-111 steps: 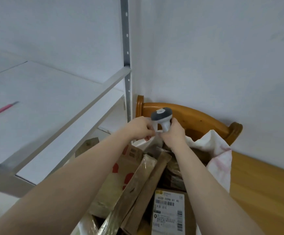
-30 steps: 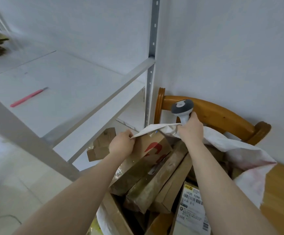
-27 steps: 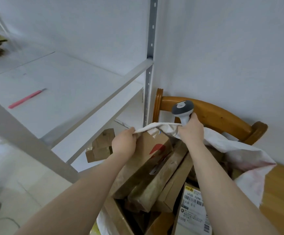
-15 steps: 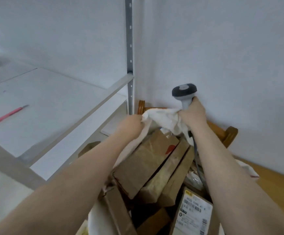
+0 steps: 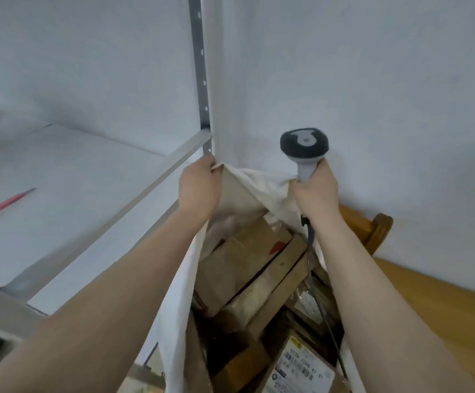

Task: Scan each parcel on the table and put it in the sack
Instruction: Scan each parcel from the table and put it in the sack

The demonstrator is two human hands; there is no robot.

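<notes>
A plain white wall (image 5: 372,80) fills the corner, with a grey slotted shelf upright (image 5: 201,66) running up it. To the left is the white table (image 5: 74,171), where a red pen (image 5: 3,205) lies. Low on the right is a wooden chair (image 5: 372,231). The sack (image 5: 179,293) hangs in front of the person, its far rim pulled taut between both raised hands. The left hand (image 5: 199,188) pinches the rim in curled fingers, and the right hand (image 5: 315,191) is closed round the handle of the scanner (image 5: 304,146), head up, with a bunch of rim caught in the same grip. The scanner's cable (image 5: 321,307) trails down into the mouth. The parcels are inside, directly below the hands. Long brown boxes (image 5: 239,265) lean with their upper ends toward the right hand, and a labelled parcel (image 5: 301,367) lies nearest the person. The rim spans left to right, so any lift or shake looks to pull straight up from the load, shared evenly by both hands.
</notes>
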